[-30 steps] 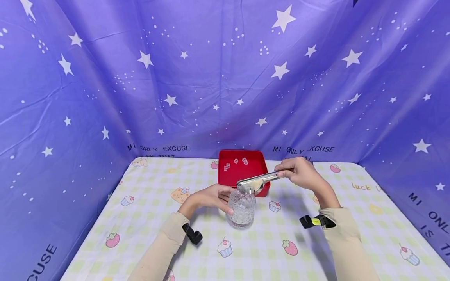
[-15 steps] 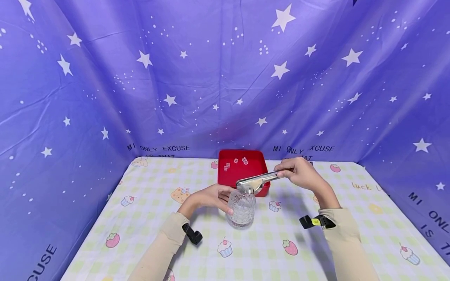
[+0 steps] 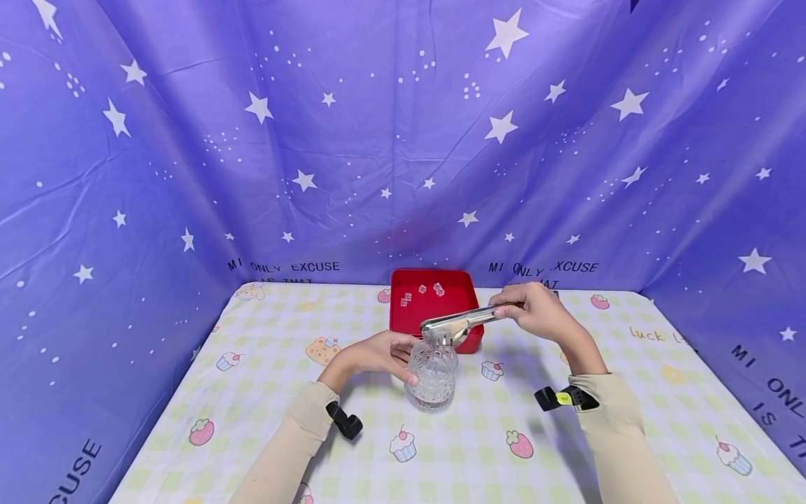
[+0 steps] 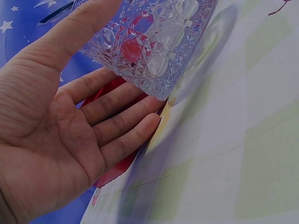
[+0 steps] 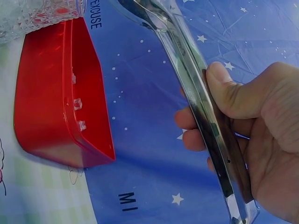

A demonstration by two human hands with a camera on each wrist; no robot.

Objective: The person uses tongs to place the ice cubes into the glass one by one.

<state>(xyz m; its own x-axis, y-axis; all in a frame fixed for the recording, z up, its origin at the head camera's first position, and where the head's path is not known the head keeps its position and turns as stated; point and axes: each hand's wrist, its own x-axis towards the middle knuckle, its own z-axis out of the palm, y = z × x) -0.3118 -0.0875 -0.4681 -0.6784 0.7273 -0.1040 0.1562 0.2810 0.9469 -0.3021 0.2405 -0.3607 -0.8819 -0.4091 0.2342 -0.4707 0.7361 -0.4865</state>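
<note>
Holding glass (image 3: pixel 434 381) left, tongs (image 3: pixel 458 325) right over it.

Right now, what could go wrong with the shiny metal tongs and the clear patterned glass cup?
The shiny metal tongs in the right hand slope to the mouth of the clear patterned glass cup, so they might knock its rim. The left hand holds the cup from the left, so a bump might tip it.

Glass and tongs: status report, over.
Left hand holds glass. Right hand grips tongs, tips at glass's mouth. Red box behind glass, not in the way.
</note>
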